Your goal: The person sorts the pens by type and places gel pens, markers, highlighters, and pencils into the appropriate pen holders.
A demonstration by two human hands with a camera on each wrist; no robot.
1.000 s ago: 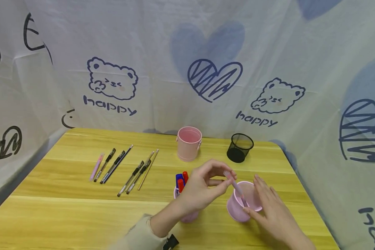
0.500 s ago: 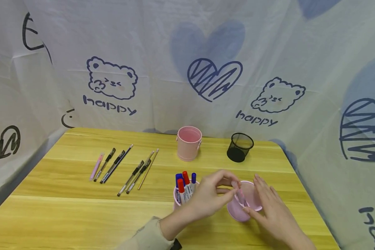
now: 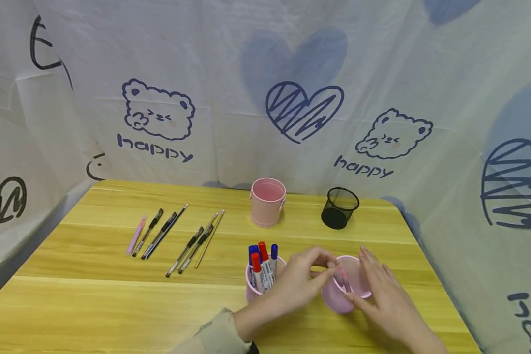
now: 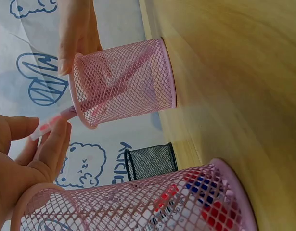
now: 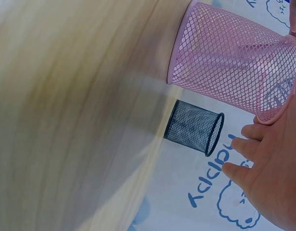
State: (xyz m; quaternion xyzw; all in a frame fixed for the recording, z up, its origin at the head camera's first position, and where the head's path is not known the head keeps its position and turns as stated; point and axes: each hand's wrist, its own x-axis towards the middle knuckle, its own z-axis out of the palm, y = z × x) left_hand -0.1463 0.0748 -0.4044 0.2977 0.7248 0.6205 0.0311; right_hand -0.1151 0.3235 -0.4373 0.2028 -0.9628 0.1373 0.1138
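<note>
Thumb and fingers of my left hand (image 3: 298, 280) pinch the upper end of a pink highlighter (image 4: 51, 124). It slants over the rim of a pink mesh pen holder (image 3: 336, 298), its lower part inside. Another pink pen (image 3: 344, 278) appears to lean within the same holder. My right hand (image 3: 387, 305) rests against the right side of that rim, thumb at the near edge and fingers fairly straight and spread. Beside my left forearm stands a second pink mesh pen holder (image 3: 251, 291) with red-capped and blue-capped markers (image 3: 262, 268).
At the back stand a pink bucket (image 3: 266, 211) and a black mesh pen holder (image 3: 335, 219). Several pens and pencils (image 3: 190, 246) lie on the left of the wooden table (image 3: 115, 309), with a pink highlighter (image 3: 135, 237) outermost. A printed cloth (image 3: 230, 142) hangs behind.
My left hand has moved down and to the right, lowering the highlighter into the pen holder. More of the markers shows now. My right hand has stayed at the rim.
</note>
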